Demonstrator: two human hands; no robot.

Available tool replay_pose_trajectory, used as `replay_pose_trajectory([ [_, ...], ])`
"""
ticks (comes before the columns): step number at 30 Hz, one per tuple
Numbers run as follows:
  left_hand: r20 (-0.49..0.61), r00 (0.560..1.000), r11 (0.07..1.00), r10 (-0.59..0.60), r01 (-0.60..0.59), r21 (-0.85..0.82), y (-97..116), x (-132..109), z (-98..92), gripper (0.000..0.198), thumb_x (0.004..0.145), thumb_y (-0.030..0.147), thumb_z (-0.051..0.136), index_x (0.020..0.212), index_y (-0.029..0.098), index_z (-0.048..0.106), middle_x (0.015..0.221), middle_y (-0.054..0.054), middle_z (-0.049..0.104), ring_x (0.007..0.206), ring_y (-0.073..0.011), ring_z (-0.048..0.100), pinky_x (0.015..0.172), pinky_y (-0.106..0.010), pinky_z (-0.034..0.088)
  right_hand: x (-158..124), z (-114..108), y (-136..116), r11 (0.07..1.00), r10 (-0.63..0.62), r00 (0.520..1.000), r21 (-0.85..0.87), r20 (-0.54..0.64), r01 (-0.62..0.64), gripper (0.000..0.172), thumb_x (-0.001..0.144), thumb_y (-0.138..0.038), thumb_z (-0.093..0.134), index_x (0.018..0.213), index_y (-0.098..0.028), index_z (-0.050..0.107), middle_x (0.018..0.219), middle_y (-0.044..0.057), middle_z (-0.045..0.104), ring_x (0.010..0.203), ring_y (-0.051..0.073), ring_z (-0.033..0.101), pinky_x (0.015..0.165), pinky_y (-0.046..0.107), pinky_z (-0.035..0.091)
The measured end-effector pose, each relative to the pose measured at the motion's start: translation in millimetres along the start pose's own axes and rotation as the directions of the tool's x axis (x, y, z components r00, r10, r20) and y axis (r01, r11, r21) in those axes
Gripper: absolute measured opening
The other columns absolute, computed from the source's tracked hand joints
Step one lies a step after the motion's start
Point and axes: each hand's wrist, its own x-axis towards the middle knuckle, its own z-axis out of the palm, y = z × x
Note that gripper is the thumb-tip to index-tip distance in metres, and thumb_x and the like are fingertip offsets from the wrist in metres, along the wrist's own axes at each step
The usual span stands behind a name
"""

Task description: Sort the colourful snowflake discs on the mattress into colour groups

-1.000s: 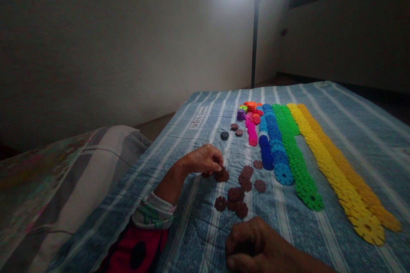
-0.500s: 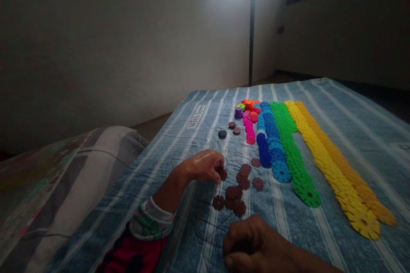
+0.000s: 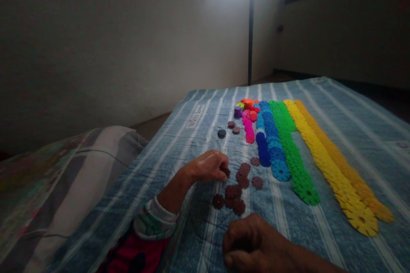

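Observation:
My left hand (image 3: 209,165) pinches a brown notched disc (image 3: 226,172) between thumb and fingers, just over the striped sheet. Several more flower-shaped brown discs lie to its right, and a small overlapping brown cluster (image 3: 233,196) rests nearer to me. At the bottom, my right hand (image 3: 253,241) is curled into a loose fist on the sheet; whatever its fingers may hold is hidden. Two brown discs (image 3: 233,127) and a dark grey disc (image 3: 221,134) lie beyond my left hand.
Overlapping rows of discs run away from me on the right: dark blue (image 3: 263,149), light blue (image 3: 281,169), green (image 3: 306,190), yellow (image 3: 361,219) and orange (image 3: 381,210). Pink discs (image 3: 249,131) and a purple stack (image 3: 238,112) sit farther back. A lamp pole (image 3: 251,42) stands behind the bed.
My left hand has shifted slightly right with the brown disc in its fingers. My right hand stays in place.

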Motion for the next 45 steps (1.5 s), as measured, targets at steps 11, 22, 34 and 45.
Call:
replay_pose_trajectory([
  [11, -0.101, 0.959, 0.964, 0.264, -0.266, -0.01, 0, 8, 14.1, 0.017, 0.071, 0.012, 0.06, 0.085, 0.017, 0.068, 0.076, 0.002, 0.064, 0.073, -0.0121, 0.056, 0.068, -0.021, 0.038, 0, -1, -2, 1.0, 0.019, 1.0, 0.018, 0.011, -0.019, 0.013, 0.074, -0.024, 0.064, 0.069, -0.015, 0.056, 0.053, -0.007, 0.042, 0.046, 0.004, 0.034, 0.043, 0.017, 0.026],
  [22, -0.141, 0.981, 0.983, 0.137, -0.153, -0.105, -4, 12, 14.6, 0.008, 0.071, 0.017, 0.063, 0.077, 0.016, 0.069, 0.073, 0.002, 0.065, 0.07, -0.011, 0.057, 0.065, -0.019, 0.041, 5, -3, 11, 1.0, 0.01, 0.999, 0.008, 0.031, -0.01, 0.014, 0.074, -0.025, 0.066, 0.07, -0.013, 0.059, 0.055, -0.006, 0.045, 0.048, 0.004, 0.038, 0.045, 0.017, 0.029],
  [34, -0.379, 0.925, 0.999, 0.021, -0.006, 0.041, -8, 26, 18.0, 0.011, 0.079, 0.02, 0.06, 0.084, 0.016, 0.069, 0.081, -0.004, 0.061, 0.081, -0.0162, 0.058, 0.08, -0.026, 0.045, 8, -5, 24, 0.999, -0.051, 0.998, 0.013, 0.045, 0.05, 0.014, 0.075, -0.025, 0.067, 0.074, -0.013, 0.062, 0.06, -0.004, 0.052, 0.052, 0.004, 0.045, 0.047, 0.016, 0.031],
  [45, -0.399, 0.916, 0.997, -0.048, 0.065, 0.03, -7, 15, 11.2, 0.027, 0.077, 0.027, 0.066, 0.102, 0.016, 0.066, 0.089, -0.004, 0.058, 0.08, -0.0167, 0.056, 0.078, -0.027, 0.046, 9, -7, 28, 0.998, -0.049, 0.997, -0.04, 0.056, 0.051, 0.016, 0.076, -0.028, 0.067, 0.076, -0.012, 0.063, 0.061, -0.004, 0.054, 0.053, 0.005, 0.045, 0.047, 0.016, 0.031],
])
